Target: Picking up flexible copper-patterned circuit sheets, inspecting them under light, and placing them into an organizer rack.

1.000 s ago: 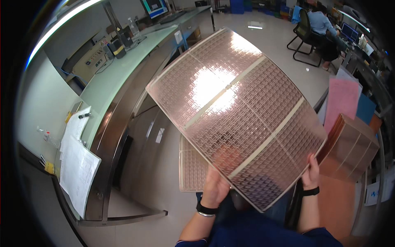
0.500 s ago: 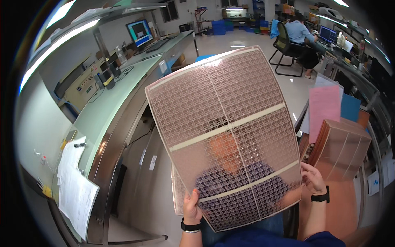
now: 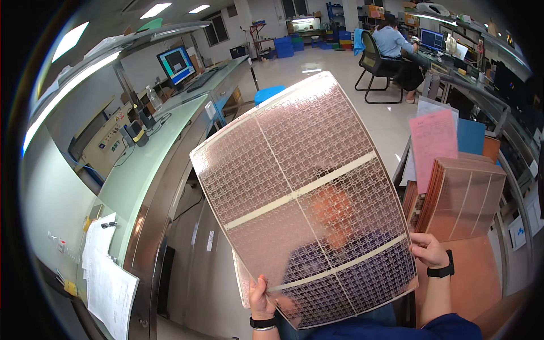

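A large, thin copper circuit board panel (image 3: 294, 170), printed with a fine repeating pattern and crossed by pale bands, is held up tilted in front of me. My left hand (image 3: 262, 297) grips its lower left edge, thumb on the near face. At the lower right edge, my right hand (image 3: 429, 250) pinches the panel between thumb and fingers. The shiny surface mirrors my body. Part of another panel (image 3: 240, 277) peeks out behind the left edge; the rest of it is hidden.
To the right, several copper panels (image 3: 470, 192) lean together on a copper-coloured surface (image 3: 462, 272), beside a pink sheet (image 3: 433, 144). A glass-topped bench (image 3: 130, 181) runs along the left, with clipped papers (image 3: 110, 283) and a monitor (image 3: 176, 65). A seated person (image 3: 391, 42) works farther back.
The held panel has shifted left and slightly down in view, tilting a little. Its reflection has moved right across the surface. Both hands keep their grip, and the view has turned slightly.
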Available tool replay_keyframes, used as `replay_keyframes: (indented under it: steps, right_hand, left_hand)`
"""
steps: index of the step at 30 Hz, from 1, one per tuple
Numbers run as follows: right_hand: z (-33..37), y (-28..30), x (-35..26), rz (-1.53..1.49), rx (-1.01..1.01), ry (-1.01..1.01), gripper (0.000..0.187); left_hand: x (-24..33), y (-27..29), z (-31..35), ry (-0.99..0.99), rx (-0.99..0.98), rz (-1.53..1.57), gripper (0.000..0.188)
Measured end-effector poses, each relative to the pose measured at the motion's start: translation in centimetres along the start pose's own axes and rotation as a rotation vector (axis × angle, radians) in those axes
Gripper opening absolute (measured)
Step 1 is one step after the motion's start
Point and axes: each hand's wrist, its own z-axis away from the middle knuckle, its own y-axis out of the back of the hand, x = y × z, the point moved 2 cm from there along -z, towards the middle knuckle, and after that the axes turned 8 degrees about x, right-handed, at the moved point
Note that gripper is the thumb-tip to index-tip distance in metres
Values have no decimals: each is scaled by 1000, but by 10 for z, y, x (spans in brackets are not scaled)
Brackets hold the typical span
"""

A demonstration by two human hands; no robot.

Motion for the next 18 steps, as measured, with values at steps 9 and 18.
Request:
replay_keyframes:
  steps: [9, 18]
  right_hand:
    - [-13, -14, -4, -123, -53, -13, 43]
    - [-34, -27, 15, -161, -23, -27, 46]
  left_hand:
    - [2, -15, 3, -40, 2, 6, 40]
    - [5, -18, -1, 53, -19, -44, 44]
